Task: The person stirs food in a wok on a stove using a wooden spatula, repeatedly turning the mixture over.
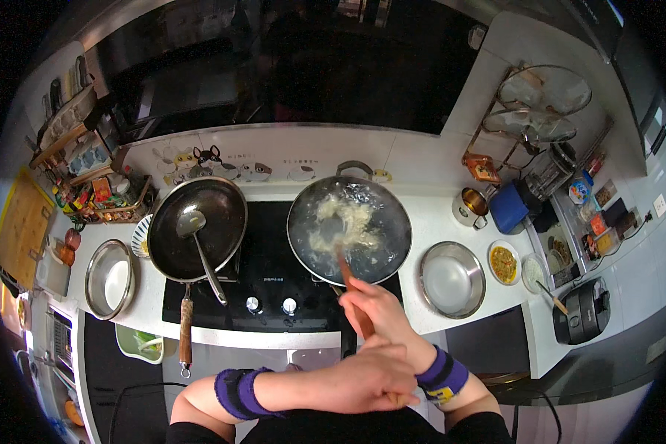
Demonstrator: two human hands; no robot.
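Note:
My right hand (377, 308) is closed around the brown handle of a wooden utensil (346, 266). Its far end is hidden in cloudy liquid with pale, soft clumps (348, 222). That liquid fills a large wok (404, 244) on the right side of the black cooktop (266, 261). In front of my body, my left hand (380, 374) crosses to the right, its fingers curled beside my right wrist near the utensil's lower end. Whether it grips anything cannot be made out. Purple wristbands (443, 376) are on both my arms.
A dark frying pan (222, 238) with a metal ladle (202, 247) sits at left, its handle jutting past the counter edge. Steel bowls (111, 277) (453, 280) flank the cooktop. Rightward are a metal cup (465, 210), a plate of food (504, 263) and a rice cooker (580, 313).

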